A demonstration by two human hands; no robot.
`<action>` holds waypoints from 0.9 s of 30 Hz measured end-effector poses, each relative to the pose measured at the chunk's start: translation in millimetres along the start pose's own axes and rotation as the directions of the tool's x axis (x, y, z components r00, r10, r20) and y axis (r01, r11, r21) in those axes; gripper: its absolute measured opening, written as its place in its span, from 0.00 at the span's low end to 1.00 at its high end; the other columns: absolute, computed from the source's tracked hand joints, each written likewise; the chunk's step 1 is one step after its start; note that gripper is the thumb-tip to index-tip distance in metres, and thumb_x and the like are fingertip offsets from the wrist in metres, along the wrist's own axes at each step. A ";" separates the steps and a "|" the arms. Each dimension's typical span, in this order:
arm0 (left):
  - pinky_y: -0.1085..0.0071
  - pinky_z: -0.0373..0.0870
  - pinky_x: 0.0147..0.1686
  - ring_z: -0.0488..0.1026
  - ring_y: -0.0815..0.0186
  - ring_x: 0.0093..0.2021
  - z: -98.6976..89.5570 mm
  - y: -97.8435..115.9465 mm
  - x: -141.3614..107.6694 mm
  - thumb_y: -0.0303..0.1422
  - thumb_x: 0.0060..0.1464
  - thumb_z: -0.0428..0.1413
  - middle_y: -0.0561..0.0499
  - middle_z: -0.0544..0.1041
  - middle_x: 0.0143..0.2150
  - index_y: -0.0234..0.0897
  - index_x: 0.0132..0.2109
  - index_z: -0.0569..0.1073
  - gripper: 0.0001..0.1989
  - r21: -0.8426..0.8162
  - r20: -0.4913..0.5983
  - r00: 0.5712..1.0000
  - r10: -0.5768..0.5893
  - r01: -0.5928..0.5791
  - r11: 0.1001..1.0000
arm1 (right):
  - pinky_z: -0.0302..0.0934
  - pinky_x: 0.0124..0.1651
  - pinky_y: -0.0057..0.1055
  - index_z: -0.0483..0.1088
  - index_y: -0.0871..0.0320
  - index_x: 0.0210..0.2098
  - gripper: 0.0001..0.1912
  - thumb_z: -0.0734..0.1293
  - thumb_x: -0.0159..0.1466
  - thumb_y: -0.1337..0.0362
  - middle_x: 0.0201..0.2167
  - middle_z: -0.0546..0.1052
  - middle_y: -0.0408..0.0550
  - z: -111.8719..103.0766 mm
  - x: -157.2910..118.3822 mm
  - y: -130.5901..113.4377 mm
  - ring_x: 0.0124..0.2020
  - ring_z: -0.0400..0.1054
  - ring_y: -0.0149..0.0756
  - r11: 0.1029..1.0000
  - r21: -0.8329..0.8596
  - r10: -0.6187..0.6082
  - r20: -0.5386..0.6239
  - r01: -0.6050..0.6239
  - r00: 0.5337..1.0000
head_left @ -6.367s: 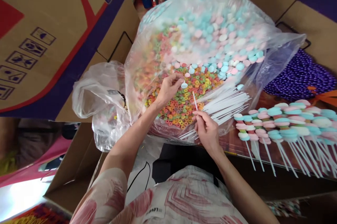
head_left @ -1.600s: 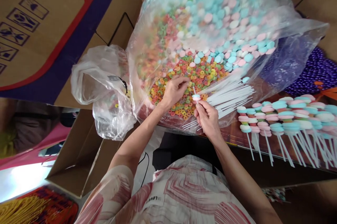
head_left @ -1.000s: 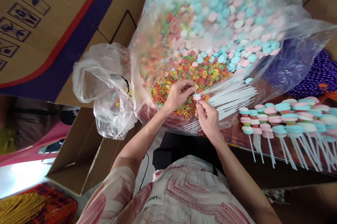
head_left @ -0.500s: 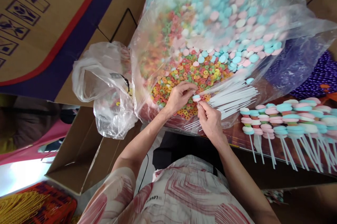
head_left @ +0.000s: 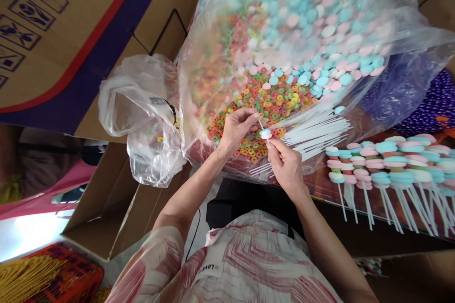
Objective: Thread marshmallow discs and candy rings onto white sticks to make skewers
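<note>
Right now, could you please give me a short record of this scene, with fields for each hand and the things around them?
left hand: left hand, fingertips pinched just above the stick's tip
right hand: right hand grips a thin white plastic stick bearing pale disc candies
bag: large clear plastic bag with small colourful ring candies and pastel pink and blue disc candies
loose sticks: bundle of white sticks lying in the bag's mouth
finished: row of stacked candy skewers to the right
</note>
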State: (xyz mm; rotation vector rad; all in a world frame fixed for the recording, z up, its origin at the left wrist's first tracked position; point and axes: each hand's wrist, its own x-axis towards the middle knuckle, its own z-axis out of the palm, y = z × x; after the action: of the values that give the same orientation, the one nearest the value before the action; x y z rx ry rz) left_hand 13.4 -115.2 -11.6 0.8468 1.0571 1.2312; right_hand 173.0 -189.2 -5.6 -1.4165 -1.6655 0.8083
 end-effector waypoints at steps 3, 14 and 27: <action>0.76 0.77 0.33 0.84 0.67 0.35 0.6 -2.3 -0.7 0.46 0.48 0.72 0.55 0.81 0.33 0.38 0.37 0.76 0.20 -0.030 0.003 1.000 -0.016 0.016 0.999 | 0.55 0.28 0.28 0.77 0.57 0.37 0.13 0.62 0.72 0.60 0.20 0.67 0.39 0.5 -0.6 -0.5 0.22 0.60 0.29 1.000 -0.020 -0.011 -0.011 0.011 1.000; 0.72 0.79 0.37 0.84 0.66 0.36 -3.4 -9.5 -2.6 0.47 0.49 0.71 0.56 0.80 0.32 0.39 0.37 0.72 0.21 -0.033 0.047 0.999 0.013 -0.012 0.999 | 0.55 0.27 0.28 0.76 0.56 0.38 0.13 0.61 0.71 0.59 0.19 0.67 0.40 10.2 -2.5 -5.2 0.20 0.60 0.30 0.994 0.017 0.106 -0.030 -0.106 0.994; 0.71 0.77 0.41 0.83 0.66 0.42 -4.0 -15.0 -7.4 0.45 0.53 0.70 0.51 0.84 0.42 0.41 0.43 0.72 0.19 -0.082 0.079 0.997 -0.001 0.007 0.997 | 0.55 0.26 0.27 0.72 0.55 0.33 0.16 0.62 0.72 0.53 0.18 0.67 0.38 14.9 3.9 -9.5 0.19 0.60 0.28 0.978 0.173 0.136 -0.094 -0.118 0.986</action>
State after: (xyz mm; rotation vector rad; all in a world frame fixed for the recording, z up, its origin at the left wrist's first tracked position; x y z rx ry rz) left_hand 14.2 -125.1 -25.6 0.8222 0.9382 1.2201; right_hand 155.1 -186.6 -4.0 -1.4333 -1.4052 0.9073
